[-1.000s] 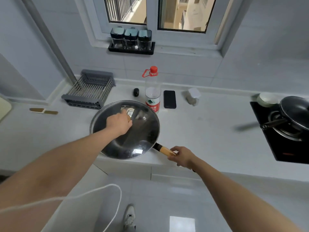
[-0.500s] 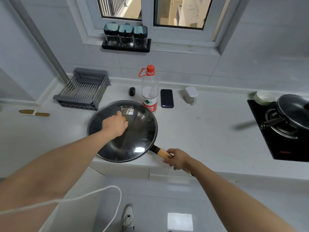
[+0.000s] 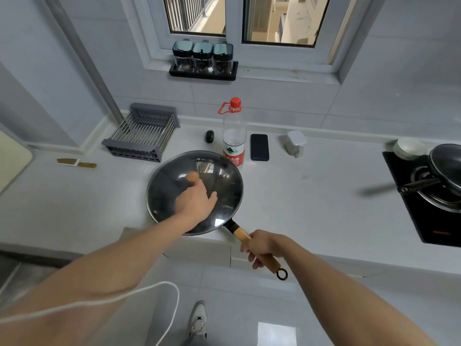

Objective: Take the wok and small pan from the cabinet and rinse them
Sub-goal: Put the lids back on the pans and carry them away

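The black wok (image 3: 159,196) sits at the front edge of the white counter (image 3: 311,196), covered by a glass lid (image 3: 222,178) with a wooden knob (image 3: 192,176). My left hand (image 3: 197,203) hovers over the lid just on my side of the knob, fingers apart and holding nothing. My right hand (image 3: 262,247) grips the wok's wooden handle (image 3: 240,233), which juts out past the counter edge. A second dark pan (image 3: 446,166) rests on the hob (image 3: 424,221) at the far right.
Behind the wok stand a red-capped water bottle (image 3: 233,136), a phone (image 3: 259,147), a small white container (image 3: 295,143) and a small black object (image 3: 209,136). A dish rack (image 3: 143,133) and a knife (image 3: 76,163) lie to the left. Jars (image 3: 203,56) sit on the sill.
My left hand has let go of the lid knob and drawn back toward me. My right hand still grips the wok handle, now lower down it.
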### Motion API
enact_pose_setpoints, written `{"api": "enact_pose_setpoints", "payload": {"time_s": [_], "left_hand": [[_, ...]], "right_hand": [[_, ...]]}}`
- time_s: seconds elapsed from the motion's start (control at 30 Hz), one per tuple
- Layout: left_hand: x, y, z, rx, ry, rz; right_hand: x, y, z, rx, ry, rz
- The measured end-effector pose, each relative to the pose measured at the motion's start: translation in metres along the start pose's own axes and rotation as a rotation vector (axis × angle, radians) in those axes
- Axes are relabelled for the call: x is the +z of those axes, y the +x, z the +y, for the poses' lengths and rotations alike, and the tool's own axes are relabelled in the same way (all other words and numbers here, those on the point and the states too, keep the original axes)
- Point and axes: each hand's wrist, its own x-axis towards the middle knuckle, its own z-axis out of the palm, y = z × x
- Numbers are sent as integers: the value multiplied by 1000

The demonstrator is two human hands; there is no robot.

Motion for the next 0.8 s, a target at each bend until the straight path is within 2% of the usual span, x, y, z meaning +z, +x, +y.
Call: {"api": "enact_pose_setpoints", "payload": {"time_s": [0.17,0.27,0.33,0.37,0.43,0.57,0.7,0.8], "left_hand": [[28,-62,14,-261,-246,-491],[49,-91,17,-497,-573,-728],[62,-100,19,-575,-819,-825],[69,-102,21,-628,-977,-820],[81,-102,25,-727,-1198,-714],[109,-96,23,-771,-1276,-565],[119,-96,21,-720,-1269,-444],[112,-108,16,-690,-1289,-441]], "right_hand": [[30,3,-3,-8,116,-40],[47,1,1,-33,259,-51],[62,-4,4,-48,303,-54],[70,-7,5,-52,318,-61],[83,-10,5,-46,350,-69],[97,-2,5,-24,324,45],[107,1,6,-63,282,216],[126,-8,4,-85,273,277]]}}
